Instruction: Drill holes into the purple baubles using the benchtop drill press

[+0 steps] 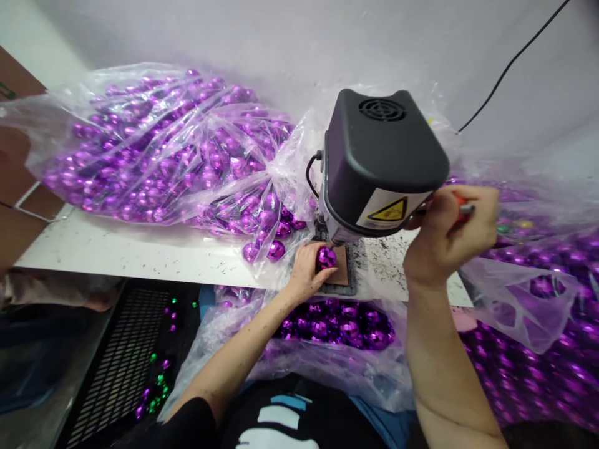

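My left hand (pixel 306 269) holds a shiny purple ball (pixel 326 257) on the small brown pad (pixel 344 268) under the head of a black bench drill press (pixel 381 165). My right hand (pixel 444 234) is closed around the machine's red-tipped lever (pixel 464 207) at its right side. Both forearms reach up from the bottom of the view.
A big clear plastic bag of purple balls (pixel 154 149) lies on the white table (pixel 121 252) at the left. Another open bag of balls (pixel 337 324) sits in my lap, and more bags (pixel 538 299) crowd the right. A black cable (pixel 510 62) runs up the wall. Loose balls lie on a black grid (pixel 121 368) on the floor.
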A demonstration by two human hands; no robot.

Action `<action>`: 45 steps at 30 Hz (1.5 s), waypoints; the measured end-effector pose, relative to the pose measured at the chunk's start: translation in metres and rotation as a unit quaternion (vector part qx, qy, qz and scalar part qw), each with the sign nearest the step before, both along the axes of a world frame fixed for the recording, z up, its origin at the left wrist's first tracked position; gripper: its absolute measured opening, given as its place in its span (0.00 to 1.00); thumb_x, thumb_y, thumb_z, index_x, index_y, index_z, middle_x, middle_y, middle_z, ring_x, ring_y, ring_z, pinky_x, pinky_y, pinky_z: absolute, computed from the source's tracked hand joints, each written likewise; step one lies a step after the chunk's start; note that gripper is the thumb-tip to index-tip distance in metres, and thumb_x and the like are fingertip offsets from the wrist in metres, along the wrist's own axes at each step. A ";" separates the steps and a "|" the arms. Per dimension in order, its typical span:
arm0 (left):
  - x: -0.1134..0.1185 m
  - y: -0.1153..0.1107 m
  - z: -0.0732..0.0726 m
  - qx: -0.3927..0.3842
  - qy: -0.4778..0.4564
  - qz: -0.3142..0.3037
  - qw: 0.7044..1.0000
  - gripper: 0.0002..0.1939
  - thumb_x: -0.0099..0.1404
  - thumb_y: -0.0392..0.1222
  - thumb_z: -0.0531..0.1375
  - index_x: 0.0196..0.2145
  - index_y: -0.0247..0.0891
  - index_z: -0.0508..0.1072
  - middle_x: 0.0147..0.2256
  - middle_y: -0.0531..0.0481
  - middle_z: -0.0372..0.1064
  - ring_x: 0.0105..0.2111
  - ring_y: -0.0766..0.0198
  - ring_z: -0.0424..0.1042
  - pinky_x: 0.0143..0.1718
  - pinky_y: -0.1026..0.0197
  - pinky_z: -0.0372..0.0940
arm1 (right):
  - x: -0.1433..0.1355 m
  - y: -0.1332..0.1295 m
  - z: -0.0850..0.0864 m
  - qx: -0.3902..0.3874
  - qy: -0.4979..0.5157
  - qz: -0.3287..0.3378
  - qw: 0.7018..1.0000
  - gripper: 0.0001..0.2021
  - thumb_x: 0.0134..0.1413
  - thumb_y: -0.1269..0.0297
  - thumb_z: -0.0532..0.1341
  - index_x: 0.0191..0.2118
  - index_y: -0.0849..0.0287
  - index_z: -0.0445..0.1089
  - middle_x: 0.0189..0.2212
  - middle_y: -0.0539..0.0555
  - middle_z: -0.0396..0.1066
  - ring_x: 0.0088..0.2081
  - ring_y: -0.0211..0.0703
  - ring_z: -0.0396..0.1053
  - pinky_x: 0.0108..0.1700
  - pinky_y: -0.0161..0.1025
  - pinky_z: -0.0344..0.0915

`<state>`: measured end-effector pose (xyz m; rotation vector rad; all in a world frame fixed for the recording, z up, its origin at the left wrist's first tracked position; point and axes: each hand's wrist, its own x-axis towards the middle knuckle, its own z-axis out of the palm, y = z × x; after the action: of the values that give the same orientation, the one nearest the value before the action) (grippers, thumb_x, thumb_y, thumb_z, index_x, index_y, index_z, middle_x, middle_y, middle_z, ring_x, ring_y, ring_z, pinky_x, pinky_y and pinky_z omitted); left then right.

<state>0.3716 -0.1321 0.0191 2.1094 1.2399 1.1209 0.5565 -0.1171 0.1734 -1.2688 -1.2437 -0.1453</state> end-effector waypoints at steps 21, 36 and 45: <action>-0.105 0.028 0.033 0.019 0.217 0.089 0.972 0.24 0.61 0.34 0.65 0.55 0.40 0.70 0.51 0.40 0.71 0.50 0.47 0.68 0.52 0.46 0.64 | -0.003 0.023 0.028 0.014 0.003 0.008 1.000 0.29 0.61 0.36 0.51 0.30 0.61 0.63 0.23 0.44 0.54 0.26 0.28 0.54 0.32 0.33 0.55; -0.016 0.018 0.005 -0.146 -0.065 0.010 0.987 0.26 0.61 0.45 0.70 0.55 0.41 0.69 0.52 0.44 0.74 0.53 0.51 0.73 0.57 0.46 0.67 | -0.001 0.035 0.034 -0.032 0.012 0.054 0.998 0.30 0.60 0.32 0.49 0.31 0.59 0.59 0.22 0.43 0.53 0.27 0.29 0.49 0.32 0.34 0.52; -0.007 0.010 -0.005 -0.001 -0.006 0.000 1.000 0.26 0.65 0.46 0.68 0.57 0.39 0.65 0.52 0.40 0.72 0.53 0.51 0.73 0.55 0.47 0.68 | -0.003 0.037 0.033 -0.023 0.017 0.054 0.998 0.31 0.59 0.31 0.48 0.31 0.60 0.59 0.23 0.43 0.53 0.28 0.28 0.49 0.34 0.33 0.54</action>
<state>0.3642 -0.1222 0.0141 2.0984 1.2347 1.1313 0.5537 -0.0803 0.2062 -1.2347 -1.2895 -0.0166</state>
